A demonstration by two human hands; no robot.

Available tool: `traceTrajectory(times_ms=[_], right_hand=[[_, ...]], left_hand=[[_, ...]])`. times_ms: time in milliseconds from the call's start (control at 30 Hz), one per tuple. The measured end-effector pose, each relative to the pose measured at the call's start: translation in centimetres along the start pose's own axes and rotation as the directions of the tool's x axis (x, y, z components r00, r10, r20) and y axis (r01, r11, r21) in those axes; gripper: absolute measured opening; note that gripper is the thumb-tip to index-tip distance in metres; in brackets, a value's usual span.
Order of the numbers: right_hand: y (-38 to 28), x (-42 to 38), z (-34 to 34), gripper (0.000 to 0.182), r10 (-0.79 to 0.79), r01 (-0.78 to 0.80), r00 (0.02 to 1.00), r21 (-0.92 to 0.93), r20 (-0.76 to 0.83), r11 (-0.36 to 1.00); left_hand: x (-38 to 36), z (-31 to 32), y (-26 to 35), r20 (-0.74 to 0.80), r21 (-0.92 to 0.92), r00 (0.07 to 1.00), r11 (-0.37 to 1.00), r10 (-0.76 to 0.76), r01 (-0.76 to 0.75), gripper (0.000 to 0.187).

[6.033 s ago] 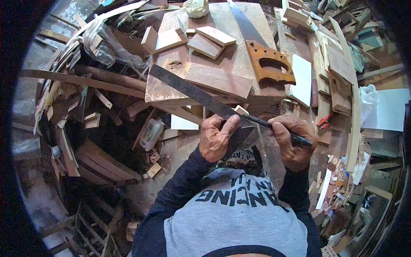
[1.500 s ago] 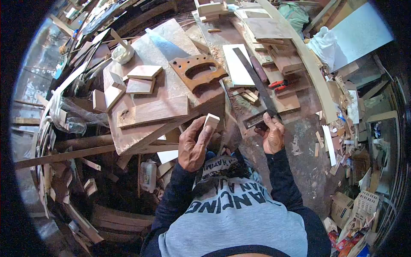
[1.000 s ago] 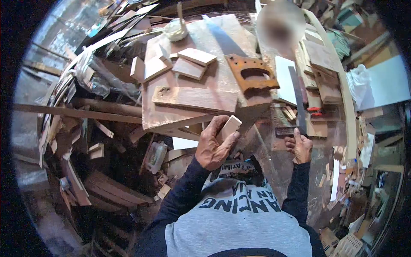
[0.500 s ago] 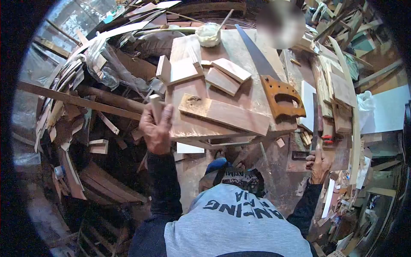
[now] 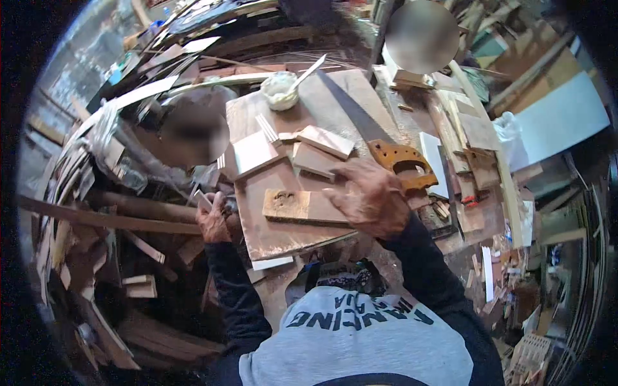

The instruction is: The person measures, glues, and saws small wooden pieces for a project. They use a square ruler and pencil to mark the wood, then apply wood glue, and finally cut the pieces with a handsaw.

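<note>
My left hand (image 5: pixel 214 219) is closed on a small wood piece (image 5: pixel 202 201) just off the left edge of the work board (image 5: pixel 270 238). Over that board reaches my right hand (image 5: pixel 368 198), slightly smeared by motion, its fingers apart. It covers the right end of a wooden strip (image 5: pixel 318 207) whose left end bears a rough, pale patch. Small wood blocks (image 5: pixel 325 141) lie above the strip, beside an angled wood piece (image 5: pixel 256 154). A handsaw (image 5: pixel 393 154) with an orange-brown wooden handle rests close to my right hand.
A whitish tub (image 5: pixel 279 93) with a stick (image 5: pixel 309 72) leaning in it stands at the board's far edge. Stacked planks (image 5: pixel 460 122) lie to the right. A long wood strip (image 5: pixel 109 215) and scrap pieces crowd the left. A white panel (image 5: pixel 557 119) leans at the far right.
My right hand has come from the lower right, beside the planks, to over the wooden strip. My left hand has moved slightly left with the small wood piece. The camera view has shifted.
</note>
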State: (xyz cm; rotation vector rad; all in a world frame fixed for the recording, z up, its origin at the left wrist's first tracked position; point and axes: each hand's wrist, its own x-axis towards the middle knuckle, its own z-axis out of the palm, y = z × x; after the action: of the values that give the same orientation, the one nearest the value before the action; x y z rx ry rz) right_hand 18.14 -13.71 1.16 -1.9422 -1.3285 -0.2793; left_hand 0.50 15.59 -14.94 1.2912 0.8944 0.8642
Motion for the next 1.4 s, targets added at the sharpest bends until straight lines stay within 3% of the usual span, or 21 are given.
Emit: traceTrajectory(times_ms=[33, 133, 167, 200, 267, 367, 433, 467, 633, 733, 767, 800, 867, 967, 1067, 1167, 1267, 1400], right_hand=[[-0.5, 0.9, 0.7, 0.032, -0.002, 0.002, 1.000, -0.016, 0.025, 1.000], [-1.3, 3.0, 1.9, 0.041, -0.050, 0.062, 0.993, -0.106, 0.109, 0.992], [-1.3, 3.9, 2.3, 0.043, -0.098, 0.120, 0.985, -0.158, 0.141, 0.980], [-1.3, 4.8, 3.0, 0.045, -0.153, 0.188, 0.972, -0.197, 0.177, 0.962], [-1.6, 6.6, 2.9, 0.054, -0.136, 0.178, 0.966, -0.183, 0.221, 0.967], [-1.3, 8.7, 3.7, 0.063, -0.144, 0.205, 0.944, -0.186, 0.297, 0.961], [-1.1, 10.0, 4.7, 0.066, -0.176, 0.253, 0.923, -0.195, 0.342, 0.948], [-1.1, 10.6, 5.2, 0.068, -0.185, 0.272, 0.913, -0.204, 0.363, 0.940], [-1.4, 13.7, 7.9, 0.084, -0.119, 0.384, 0.793, -0.339, 0.597, 0.859], [-1.8, 15.4, 7.3, 0.084, -0.096, 0.407, 0.714, -0.300, 0.694, 0.863], [0.2, 14.8, 7.9, 0.076, -0.230, 0.398, 0.803, -0.208, 0.549, 0.894], [-0.1, 14.8, 7.2, 0.070, -0.226, 0.405, 0.827, -0.267, 0.516, 0.875], [-0.5, 13.9, 6.0, 0.051, -0.331, 0.403, 0.890, -0.203, 0.313, 0.892], [-3.7, 10.8, 5.5, 0.041, 0.106, -0.009, 0.899, -0.222, 0.425, 0.975], [-4.2, 7.7, 8.0, 0.031, 0.035, 0.013, 0.930, -0.129, 0.366, 0.992], [-3.9, 6.9, 10.7, 0.029, 0.116, -0.098, 0.926, -0.069, 0.359, 0.993], [-4.1, 6.8, 12.4, 0.019, -0.015, 0.047, 0.978, -0.148, 0.209, 0.988], [-5.3, 10.4, 10.5, 0.039, -0.073, 0.250, 0.908, -0.393, 0.413, 0.885]], left_hand=[[-0.1, 0.3, 0.3, 0.003, -0.094, 1.000, 0.995, -0.022, 0.022, 0.011], [0.3, 0.6, 1.3, 0.052, -0.142, 0.994, 0.985, -0.095, 0.102, 0.011], [1.0, -0.1, 0.5, 0.162, -0.330, 0.981, 0.931, -0.107, 0.156, 0.013], [1.1, -0.1, 0.5, 0.147, -0.289, 0.984, 0.948, -0.095, 0.135, 0.015], [1.5, 0.4, 1.0, 0.085, -0.197, 0.994, 0.977, -0.071, 0.086, 0.018], [3.3, -0.3, -0.8, 0.213, -0.373, 0.961, 0.894, -0.178, 0.248, 0.022], [3.0, 0.1, 0.3, 0.318, -0.461, 0.932, 0.830, -0.174, 0.313, 0.023], [1.4, 1.6, 2.7, 0.145, -0.271, 0.965, 0.929, -0.218, 0.251, 0.025], [1.4, 2.2, 1.9, 0.210, -0.326, 0.957, 0.908, -0.200, 0.262, 0.028], [2.0, 1.9, 1.7, 0.209, -0.288, 0.956, 0.921, -0.205, 0.261, 0.026], [1.9, 1.9, 1.9, 0.197, -0.270, 0.957, 0.927, -0.212, 0.261, 0.026], [1.9, 1.8, 2.0, 0.183, -0.250, 0.958, 0.932, -0.219, 0.261, 0.025], [1.9, 1.6, 1.8, 0.181, -0.261, 0.965, 0.937, -0.189, 0.232, 0.023], [2.2, 1.9, 2.2, 0.190, -0.254, 0.963, 0.937, -0.193, 0.238, 0.020], [3.9, 2.4, 2.2, 0.229, -0.315, 0.950, 0.907, -0.214, 0.280, 0.017], [5.6, 2.8, 2.7, 0.238, -0.326, 0.952, 0.907, -0.193, 0.266, 0.016], [6.5, 3.2, 2.9, 0.233, -0.356, 0.954, 0.897, -0.188, 0.264, 0.015], [5.9, 2.8, 3.1, 0.228, -0.345, 0.954, 0.900, -0.194, 0.265, 0.017]])
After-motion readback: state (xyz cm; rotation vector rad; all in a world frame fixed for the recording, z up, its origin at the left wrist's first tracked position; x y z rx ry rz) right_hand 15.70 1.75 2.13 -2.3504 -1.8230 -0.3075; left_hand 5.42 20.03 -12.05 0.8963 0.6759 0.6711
